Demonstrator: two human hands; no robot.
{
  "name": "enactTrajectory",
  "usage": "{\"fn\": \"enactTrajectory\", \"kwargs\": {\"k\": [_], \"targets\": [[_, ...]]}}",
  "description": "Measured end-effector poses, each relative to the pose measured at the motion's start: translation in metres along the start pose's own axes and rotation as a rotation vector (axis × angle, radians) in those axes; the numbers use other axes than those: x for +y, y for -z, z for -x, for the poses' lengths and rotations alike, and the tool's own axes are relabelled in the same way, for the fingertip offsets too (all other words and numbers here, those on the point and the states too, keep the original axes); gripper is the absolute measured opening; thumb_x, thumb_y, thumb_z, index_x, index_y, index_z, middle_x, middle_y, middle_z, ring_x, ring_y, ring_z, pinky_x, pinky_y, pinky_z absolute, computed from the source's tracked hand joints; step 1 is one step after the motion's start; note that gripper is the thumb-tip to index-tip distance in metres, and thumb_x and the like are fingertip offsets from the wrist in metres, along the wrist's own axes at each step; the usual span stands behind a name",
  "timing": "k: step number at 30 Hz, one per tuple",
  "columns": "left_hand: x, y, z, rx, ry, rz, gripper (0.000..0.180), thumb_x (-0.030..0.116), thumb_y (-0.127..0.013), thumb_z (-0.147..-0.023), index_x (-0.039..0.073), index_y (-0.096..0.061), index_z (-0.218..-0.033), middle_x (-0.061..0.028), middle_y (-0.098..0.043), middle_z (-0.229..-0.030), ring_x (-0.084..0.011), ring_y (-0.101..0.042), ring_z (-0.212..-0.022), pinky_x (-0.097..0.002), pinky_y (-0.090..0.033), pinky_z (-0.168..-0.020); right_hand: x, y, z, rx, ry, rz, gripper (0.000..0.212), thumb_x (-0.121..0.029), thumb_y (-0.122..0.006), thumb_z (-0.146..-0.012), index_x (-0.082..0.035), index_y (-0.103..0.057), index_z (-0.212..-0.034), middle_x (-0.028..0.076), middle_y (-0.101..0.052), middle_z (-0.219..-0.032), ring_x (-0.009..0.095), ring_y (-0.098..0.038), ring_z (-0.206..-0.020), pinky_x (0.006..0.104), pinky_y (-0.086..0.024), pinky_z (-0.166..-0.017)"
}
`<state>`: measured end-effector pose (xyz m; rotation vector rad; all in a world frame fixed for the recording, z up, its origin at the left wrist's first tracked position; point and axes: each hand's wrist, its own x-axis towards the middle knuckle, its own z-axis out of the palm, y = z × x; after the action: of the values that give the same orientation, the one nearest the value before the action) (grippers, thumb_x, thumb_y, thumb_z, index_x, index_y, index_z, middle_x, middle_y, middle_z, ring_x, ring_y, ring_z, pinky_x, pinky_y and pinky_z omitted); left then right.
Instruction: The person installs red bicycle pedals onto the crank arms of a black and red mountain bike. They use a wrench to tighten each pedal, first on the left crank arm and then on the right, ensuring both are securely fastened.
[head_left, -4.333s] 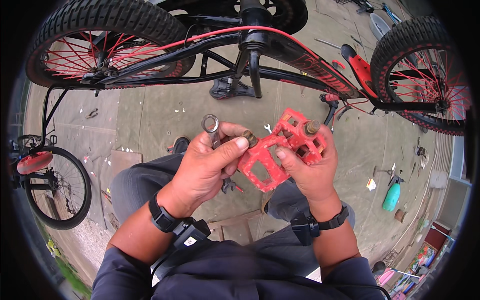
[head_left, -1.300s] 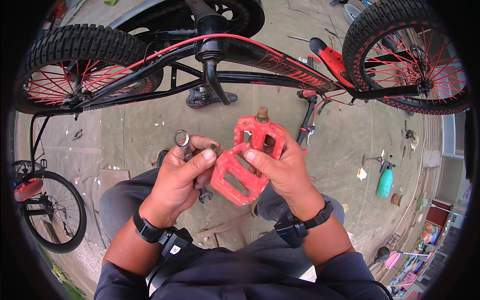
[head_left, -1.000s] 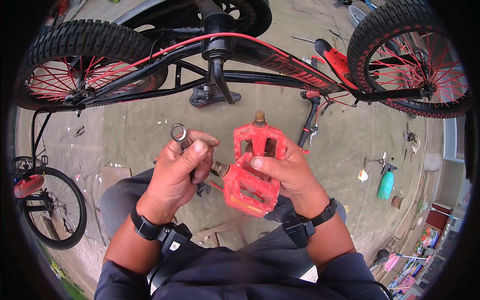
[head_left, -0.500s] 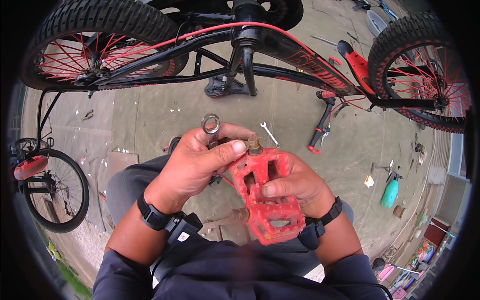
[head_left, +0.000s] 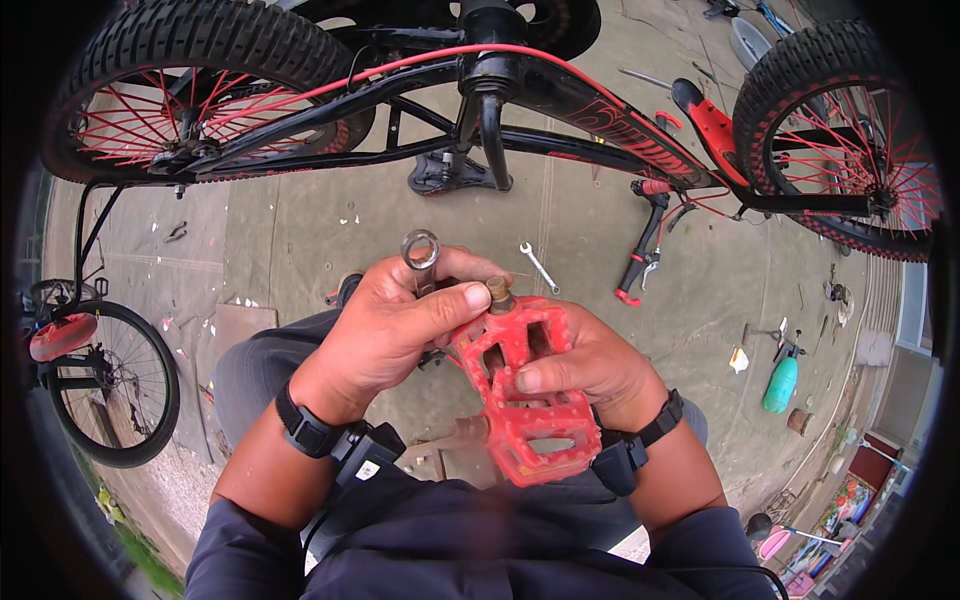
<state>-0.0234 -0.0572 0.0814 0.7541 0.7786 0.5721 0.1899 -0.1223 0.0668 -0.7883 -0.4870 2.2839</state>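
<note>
My left hand [head_left: 375, 325] is closed around a ring-ended wrench [head_left: 421, 240], whose open ring sticks up above the fingers. Its thumb and fingertips also touch the brownish threaded axle [head_left: 500, 294] of a red bicycle pedal [head_left: 512, 338]. My right hand [head_left: 605, 360] grips that pedal from the right, thumb across its studded frame. Directly below it, against the same hand, is a second red pedal [head_left: 528, 420], its axle pointing left. Both pedals look dusty. The right fingers behind the pedals are hidden.
An upside-down black and red bicycle spans the far side, its bare crank arm [head_left: 492, 140] toward me. On the ground cloth lie a combination wrench [head_left: 540, 268] and, at right, a green spray bottle [head_left: 781, 384]. Another bicycle wheel [head_left: 112, 385] is at left.
The two pedals have shifted slightly left in my right hand, and the upper axle sits nearer my left thumb. My left hand has barely moved.
</note>
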Motion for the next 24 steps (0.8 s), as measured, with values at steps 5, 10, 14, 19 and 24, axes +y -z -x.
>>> {"fn": "enactTrajectory", "kwargs": {"k": [5,10,14,19,24], "targets": [[0.0006,0.0018,-0.0006,-0.020,0.019,0.057,0.021,0.014,-0.067,-0.097,0.000,-0.069,-0.113,0.0010,-0.067,-0.088,-0.0046,-0.058,-0.074,-0.0210,-0.046,-0.066,0.0013,0.0012,-0.0021,-0.013,0.009,-0.006,0.054,-0.019,-0.079,-0.083,-0.001,-0.059,-0.130,0.006,-0.068,-0.114,0.015,-0.065,-0.102,0.0309,-0.054,-0.089],[-0.0052,0.0085,-0.0018,-0.049,-0.008,0.081,0.021,0.014,-0.070,-0.095,0.001,-0.068,-0.112,0.0013,-0.066,-0.086,-0.0052,-0.059,-0.076,-0.0210,-0.047,-0.066,0.0013,0.0029,-0.0037,-0.024,0.002,0.017,0.053,-0.020,-0.079,-0.083,-0.001,-0.060,-0.129,0.007,-0.068,-0.114,0.015,-0.065,-0.102,0.0307,-0.054,-0.088],[-0.0048,0.0047,-0.0015,-0.032,-0.020,0.074,0.023,0.014,-0.070,-0.095,0.002,-0.068,-0.114,0.0022,-0.064,-0.084,-0.0045,-0.057,-0.075,-0.0207,-0.044,-0.065,0.0004,0.0017,-0.0035,-0.031,-0.008,0.002,0.053,-0.020,-0.079,-0.083,-0.001,-0.060,-0.129,0.007,-0.068,-0.114,0.015,-0.065,-0.101,0.0305,-0.054,-0.088],[-0.0023,0.0050,-0.0002,-0.018,0.069,0.085,0.027,0.013,-0.067,-0.092,-0.001,-0.065,-0.115,-0.0015,-0.060,-0.090,-0.0055,-0.047,-0.066,-0.0212,-0.034,-0.057,0.0008,0.0000,-0.0033,-0.024,0.012,-0.006,0.053,-0.019,-0.079,-0.083,-0.001,-0.059,-0.129,0.006,-0.067,-0.113,0.014,-0.065,-0.099,0.0300,-0.053,-0.087],[-0.0010,0.0012,-0.0003,-0.033,0.052,0.068,0.026,0.012,-0.066,-0.092,-0.002,-0.065,-0.115,-0.0026,-0.060,-0.090,-0.0060,-0.045,-0.066,-0.0215,-0.033,-0.056,0.0003,-0.0007,-0.0014,-0.004,-0.009,-0.001,0.053,-0.019,-0.078,-0.083,-0.001,-0.059,-0.129,0.005,-0.067,-0.112,0.013,-0.064,-0.098,0.0292,-0.053,-0.085]]}}
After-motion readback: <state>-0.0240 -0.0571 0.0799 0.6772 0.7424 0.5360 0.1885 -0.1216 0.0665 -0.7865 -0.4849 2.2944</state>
